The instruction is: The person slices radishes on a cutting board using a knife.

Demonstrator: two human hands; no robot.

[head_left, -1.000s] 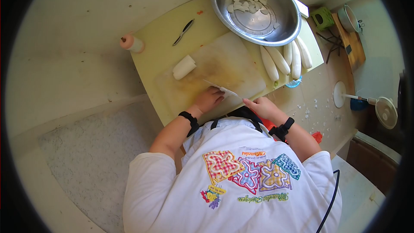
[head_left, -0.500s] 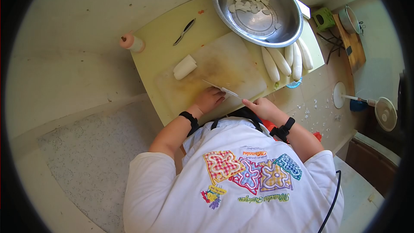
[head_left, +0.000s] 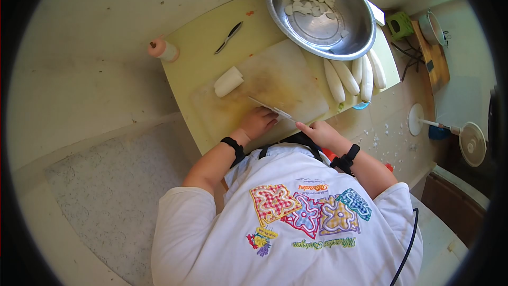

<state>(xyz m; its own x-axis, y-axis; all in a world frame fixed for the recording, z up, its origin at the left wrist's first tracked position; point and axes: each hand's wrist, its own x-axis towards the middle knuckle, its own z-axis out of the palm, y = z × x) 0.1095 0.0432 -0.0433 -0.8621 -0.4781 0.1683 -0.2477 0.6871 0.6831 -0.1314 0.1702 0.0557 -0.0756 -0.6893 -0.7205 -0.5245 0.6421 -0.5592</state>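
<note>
My right hand (head_left: 324, 133) grips a knife (head_left: 269, 107) by its handle, with the blade slanting up and left over the whitish cutting board (head_left: 288, 69). A small white piece shows at the blade. Close against the knife's near side, my left hand (head_left: 258, 122) rests on the board with its fingers curled; what lies under them is hidden. Farther left on the board lie cut lengths of white radish (head_left: 228, 81), side by side. Several whole peeled white radishes (head_left: 347, 77) lie at the table's right edge, below a big steel basin (head_left: 365, 32) holding white slices.
A peeler (head_left: 228, 37) lies on the yellowish table (head_left: 198, 34) beyond the board. At the table's left edge stands a pink-topped bottle (head_left: 164, 50). White scraps dot the floor at right, near a fan (head_left: 472, 143). A green stool (head_left: 399, 25) is farther back.
The view has shifted slightly, so the table and basin sit a little farther right. Both hands and the knife stay almost in the same place.
</note>
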